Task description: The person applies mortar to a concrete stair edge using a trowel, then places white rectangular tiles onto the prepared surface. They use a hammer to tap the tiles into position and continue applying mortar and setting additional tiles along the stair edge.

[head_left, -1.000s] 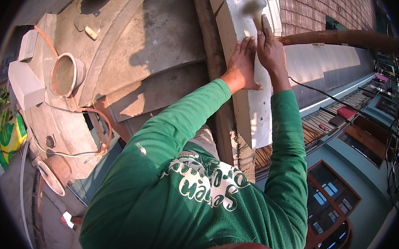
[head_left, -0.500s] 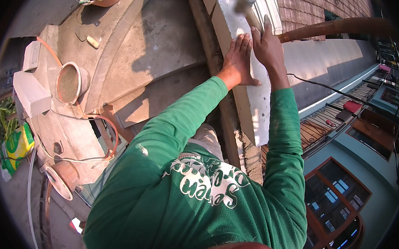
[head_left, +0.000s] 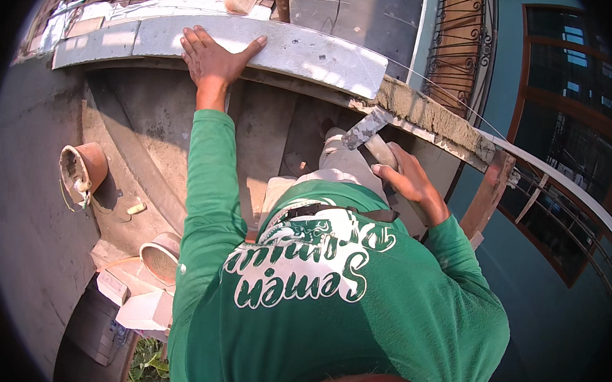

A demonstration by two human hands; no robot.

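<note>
While the left hand (head_left: 212,58) rests flat, the trowel (head_left: 368,128) (right hand (head_left: 407,179)) points up-left.

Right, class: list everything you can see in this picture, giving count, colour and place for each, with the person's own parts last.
grey stone slab: one, grey, along the wall top, upper centre
metal trowel: one, grey blade, right of centre
terracotta-coloured bucket: one, orange-brown, on the concrete at left
round pale bucket: one, whitish, lower left
taut string line: one, pale, over the rough wall edge at right
green long-sleeved shirt: one, green with white print, centre
left hand: flat on the slab
right hand: gripping the trowel handle
</note>
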